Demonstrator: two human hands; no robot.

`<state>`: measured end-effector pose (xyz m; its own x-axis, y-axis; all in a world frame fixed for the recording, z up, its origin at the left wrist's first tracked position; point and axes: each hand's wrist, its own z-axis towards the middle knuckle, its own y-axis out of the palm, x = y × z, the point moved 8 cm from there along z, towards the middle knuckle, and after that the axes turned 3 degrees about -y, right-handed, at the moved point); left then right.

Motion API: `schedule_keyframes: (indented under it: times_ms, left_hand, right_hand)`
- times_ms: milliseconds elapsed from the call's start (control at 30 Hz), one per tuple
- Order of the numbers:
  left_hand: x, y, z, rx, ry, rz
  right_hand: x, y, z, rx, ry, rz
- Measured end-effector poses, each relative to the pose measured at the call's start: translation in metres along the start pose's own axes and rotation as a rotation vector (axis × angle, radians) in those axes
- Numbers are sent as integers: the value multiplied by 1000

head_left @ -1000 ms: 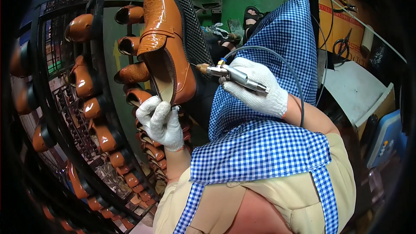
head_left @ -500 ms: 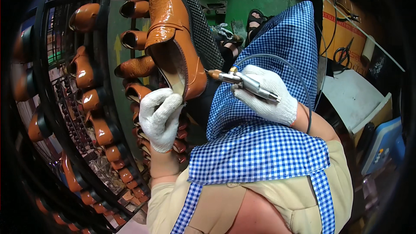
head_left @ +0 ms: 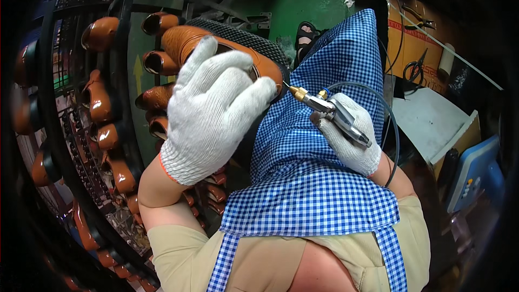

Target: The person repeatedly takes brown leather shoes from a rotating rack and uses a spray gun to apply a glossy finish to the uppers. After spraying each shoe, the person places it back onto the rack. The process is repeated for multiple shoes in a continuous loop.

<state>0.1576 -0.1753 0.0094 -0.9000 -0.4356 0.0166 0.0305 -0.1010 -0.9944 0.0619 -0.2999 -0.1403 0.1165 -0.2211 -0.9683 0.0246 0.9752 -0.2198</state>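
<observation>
far left, a black rack (head_left: 126, 16) lined with glossy brown shoes (head_left: 99, 100); next, the white-gloved left hand (head_left: 208, 111) — half open, fingers bent and apart — over a brown shoe (head_left: 264, 65) near the centre, toe-end to the upper left; no telling whether gripping it. just beside the heel, the tip of a silver-and-brass tool (head_left: 332, 112) — clasped firmly in the white-gloved right hand (head_left: 357, 154). farther right, a curving grey hose (head_left: 397, 135), then black scissors (head_left: 415, 70).
</observation>
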Motion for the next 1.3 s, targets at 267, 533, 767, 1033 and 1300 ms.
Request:
schedule_keyframes:
  times_ms: [267, 533, 767, 1033, 1300]
  left_hand:
    - [-21, 13, 51, 140, -131, -52]
    - [-87, 19, 92, 176, -367, 178]
    - [-140, 2, 77, 189, -465, 41]
    - [-148, 8, -28, 457, -805, -589]
    - [-95, 67, -170, 443, -1073, -745]
  right_hand:
    - [2, -22, 41, 257, -45, 71]
    - [12, -18, 104, 344, -90, 190]
    - [20, 19, 129, 281, -118, 80]
    - [14, 34, 101, 206, -170, 144]
    - [9, 38, 68, 89, -203, -84]
